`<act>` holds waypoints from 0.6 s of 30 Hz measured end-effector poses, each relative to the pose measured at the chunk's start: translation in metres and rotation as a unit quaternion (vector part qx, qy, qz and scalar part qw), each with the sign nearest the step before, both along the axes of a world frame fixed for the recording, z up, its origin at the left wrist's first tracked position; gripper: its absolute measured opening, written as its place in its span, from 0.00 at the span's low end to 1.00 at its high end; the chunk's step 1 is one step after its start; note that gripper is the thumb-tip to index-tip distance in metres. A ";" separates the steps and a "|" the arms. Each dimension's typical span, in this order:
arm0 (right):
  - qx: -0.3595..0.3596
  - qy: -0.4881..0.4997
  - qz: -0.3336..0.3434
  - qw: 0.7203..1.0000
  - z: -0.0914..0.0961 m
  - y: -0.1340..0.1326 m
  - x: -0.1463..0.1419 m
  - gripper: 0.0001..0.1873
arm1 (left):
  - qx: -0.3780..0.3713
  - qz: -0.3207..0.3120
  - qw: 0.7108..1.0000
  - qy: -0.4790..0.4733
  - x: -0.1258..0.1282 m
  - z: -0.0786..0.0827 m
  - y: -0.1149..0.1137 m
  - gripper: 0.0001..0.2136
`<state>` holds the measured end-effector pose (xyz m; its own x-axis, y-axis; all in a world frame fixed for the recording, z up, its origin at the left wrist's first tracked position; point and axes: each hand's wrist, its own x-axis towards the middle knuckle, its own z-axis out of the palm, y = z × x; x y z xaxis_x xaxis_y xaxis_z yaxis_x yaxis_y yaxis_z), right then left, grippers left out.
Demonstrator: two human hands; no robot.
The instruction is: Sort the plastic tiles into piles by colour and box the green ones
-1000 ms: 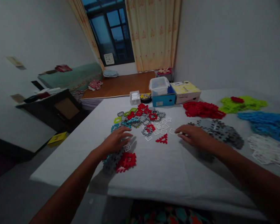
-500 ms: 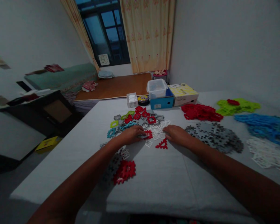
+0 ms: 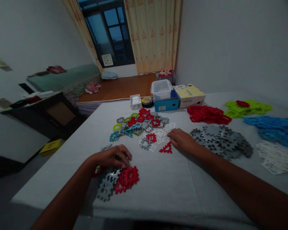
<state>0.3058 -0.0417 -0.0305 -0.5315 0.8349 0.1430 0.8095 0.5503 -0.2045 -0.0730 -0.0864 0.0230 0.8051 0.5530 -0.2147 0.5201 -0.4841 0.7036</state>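
Observation:
My left hand (image 3: 115, 156) is over the near-left pieces, fingers curled with the tips pinched on a white lattice building piece (image 3: 129, 163), only a sliver of which shows. Just below it lie red gear-edged pieces (image 3: 131, 177) and grey gear-edged pieces (image 3: 105, 188). My right hand (image 3: 181, 139) rests on the table, fingers stretched toward the edge of the white lattice pieces (image 3: 162, 132), holding nothing that I can see. A red triangular piece (image 3: 166, 148) lies beside its fingertips. Between the hands are a red square piece (image 3: 151, 137) and a grey square piece (image 3: 145, 143).
A mixed heap (image 3: 136, 124) of coloured pieces lies mid-table. On the right are piles of red (image 3: 207, 114), grey (image 3: 220, 140), green (image 3: 252, 109), blue (image 3: 276, 131) and white (image 3: 277, 156) pieces. Boxes, including a blue box (image 3: 166, 103), stand at the back.
My left hand has moved from the middle pieces toward me and left, to the near-left group. The grey square piece beside the red one is uncovered. My right hand stays in place.

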 end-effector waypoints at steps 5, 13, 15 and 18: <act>-0.003 -0.006 -0.002 1.000 0.002 -0.002 -0.002 0.13 | -0.093 -0.066 0.993 -0.003 -0.009 0.016 -0.025 0.09; 0.009 -0.045 -0.068 0.997 0.016 0.007 -0.004 0.16 | 0.009 0.056 0.998 -0.029 0.041 0.029 0.020 0.13; 0.025 -0.021 -0.083 0.996 0.018 0.010 -0.002 0.17 | 0.106 0.067 0.992 -0.013 0.064 0.016 0.038 0.12; 0.022 0.019 -0.087 0.996 0.022 0.013 0.000 0.16 | 0.200 0.010 0.980 0.022 0.088 -0.001 0.056 0.15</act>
